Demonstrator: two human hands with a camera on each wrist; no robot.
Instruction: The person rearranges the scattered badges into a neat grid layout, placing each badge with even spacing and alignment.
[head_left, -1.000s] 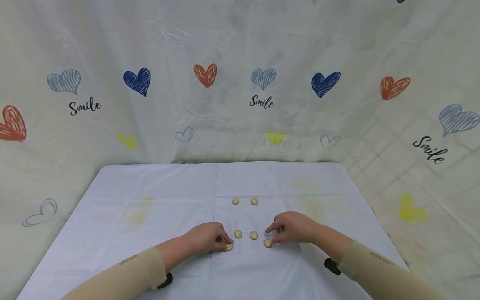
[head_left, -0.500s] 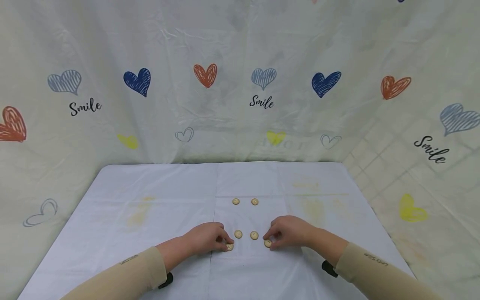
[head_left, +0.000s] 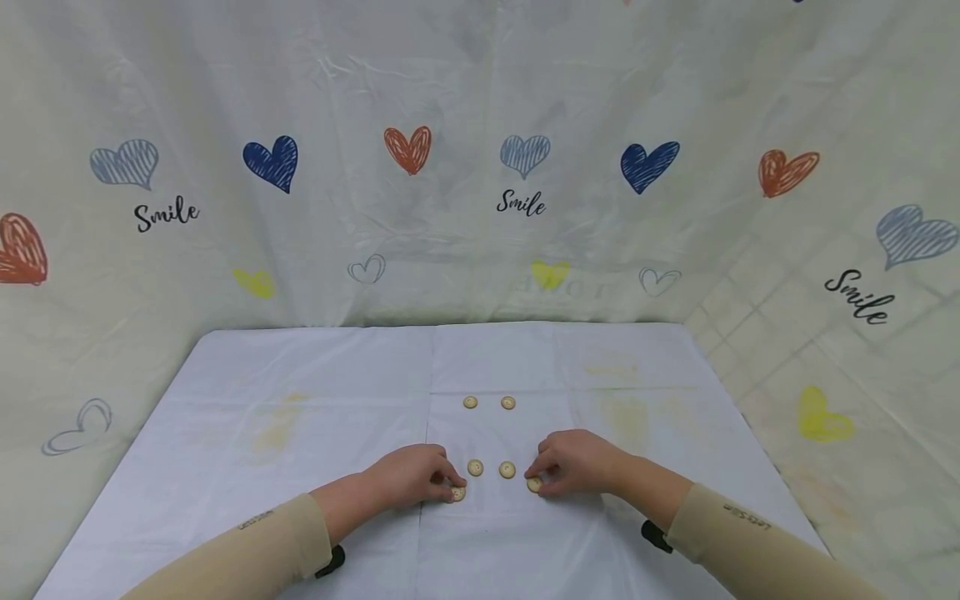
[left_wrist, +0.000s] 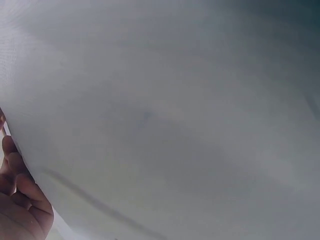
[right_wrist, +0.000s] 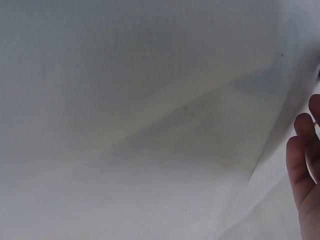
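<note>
In the head view, my left hand (head_left: 411, 475) pinches a round beige button (head_left: 458, 494) by its edge on the white cloth. Opposite it, the thumb and a finger of my right hand (head_left: 576, 463) grip another such button (head_left: 534, 484), partly hidden by the fingertips. Between the two hands lie a button on the left (head_left: 475, 468) and a button on the right (head_left: 507, 470). The left wrist view catches curled fingers (left_wrist: 30, 200) in its lower left corner. At the right edge of the right wrist view, several fingers (right_wrist: 298, 165) show, without the button.
Two more buttons lie farther back, one on the left (head_left: 470, 402) and one on the right (head_left: 508, 402). White cloth (head_left: 337, 367) with creases and yellowish stains covers the table. A curtain (head_left: 450, 75) printed with hearts and "Smile" hangs behind it and along the sides.
My right hand's fingers have come down and closed around the right front button, which stays about where it was. The left hand keeps its pinch in the same spot.
</note>
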